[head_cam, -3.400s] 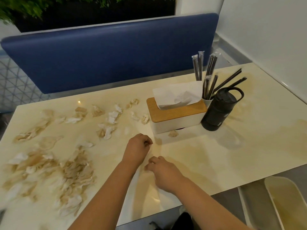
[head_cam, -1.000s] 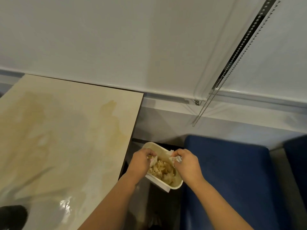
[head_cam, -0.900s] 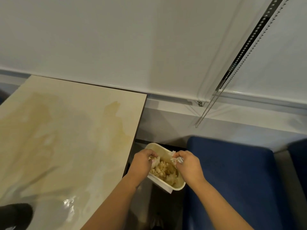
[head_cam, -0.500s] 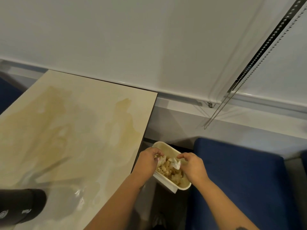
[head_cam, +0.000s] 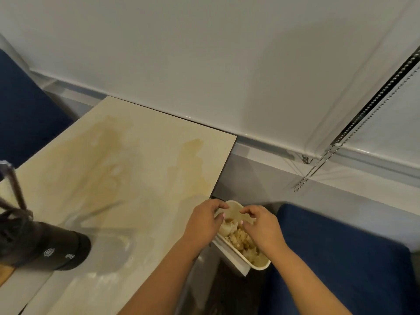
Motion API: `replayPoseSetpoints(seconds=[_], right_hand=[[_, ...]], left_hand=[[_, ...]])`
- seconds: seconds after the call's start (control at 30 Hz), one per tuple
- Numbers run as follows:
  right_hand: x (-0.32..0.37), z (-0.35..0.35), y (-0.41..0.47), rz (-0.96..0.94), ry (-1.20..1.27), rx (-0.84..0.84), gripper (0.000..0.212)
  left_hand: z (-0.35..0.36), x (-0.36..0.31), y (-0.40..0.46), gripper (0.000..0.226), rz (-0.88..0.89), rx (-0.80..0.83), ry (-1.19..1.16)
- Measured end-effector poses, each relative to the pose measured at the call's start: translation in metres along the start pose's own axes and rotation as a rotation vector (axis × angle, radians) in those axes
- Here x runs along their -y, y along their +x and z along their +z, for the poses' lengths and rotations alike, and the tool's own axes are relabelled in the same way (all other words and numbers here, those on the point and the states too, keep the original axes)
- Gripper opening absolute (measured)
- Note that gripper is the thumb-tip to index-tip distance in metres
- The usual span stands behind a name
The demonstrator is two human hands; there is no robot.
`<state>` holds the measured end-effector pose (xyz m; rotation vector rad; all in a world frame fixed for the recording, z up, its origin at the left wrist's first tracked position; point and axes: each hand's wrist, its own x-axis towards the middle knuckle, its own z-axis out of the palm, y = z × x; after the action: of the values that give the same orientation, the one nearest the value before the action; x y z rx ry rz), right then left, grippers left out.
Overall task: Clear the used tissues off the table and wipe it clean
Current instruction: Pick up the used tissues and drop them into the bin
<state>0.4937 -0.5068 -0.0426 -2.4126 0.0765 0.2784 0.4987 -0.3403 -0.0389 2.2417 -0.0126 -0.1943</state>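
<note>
— Tissues (head_cam: 238, 238), used and brown-stained, are seen heaped in the small white bin (head_cam: 259, 266) that sits just off the counter's near corner, between the counter (head_cam: 141, 178) and the blue seat (head_cam: 341, 258).

— And the hands?

— Both are held right over the bin's mouth. The left hand (head_cam: 203, 223) is curled at the rim, the right hand (head_cam: 261, 226) is arched above the heap, fingers (head_cam: 248, 211) loosely spread and bent downward. Nothing is clearly pinched in either one; a pale wad is touched at the left fingertips, but whether it is gripped or already released cannot be told.

— So how much of the job is judged done?

— The part of the counter in view is cleared of paper, so this load can be counted as dumped. The far left of the counter is cut off, so whether scraps are left there cannot be said.

— And the wiping?

— Not yet done, by the look of it. Broad yellowish stains are spread across the surface, and a wet sheen is caught near the black bottle (head_cam: 45, 246) lying at the left edge. No cloth is seen anywhere.
</note>
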Motion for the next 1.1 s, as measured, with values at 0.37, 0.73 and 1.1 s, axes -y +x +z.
replayPoseSetpoints(seconds=[0.37,0.73,1.1], right_hand=[[0.085,0.025,-0.023,-0.175,-0.015,0.09,0.03],[0.17,0.094,-0.112,-0.363,0.06,0.147,0.029],[0.237,0.188,-0.218,-0.531,0.061,0.291,0.03]], left_hand=[[-0.069,0.021,-0.057,0.021,-0.027,-0.204,-0.064],[-0.139,0.065,-0.187,0.022,-0.12,-0.366,-0.036],[-0.186,0.14,-0.34,0.019,-0.273,-0.537,-0.021]])
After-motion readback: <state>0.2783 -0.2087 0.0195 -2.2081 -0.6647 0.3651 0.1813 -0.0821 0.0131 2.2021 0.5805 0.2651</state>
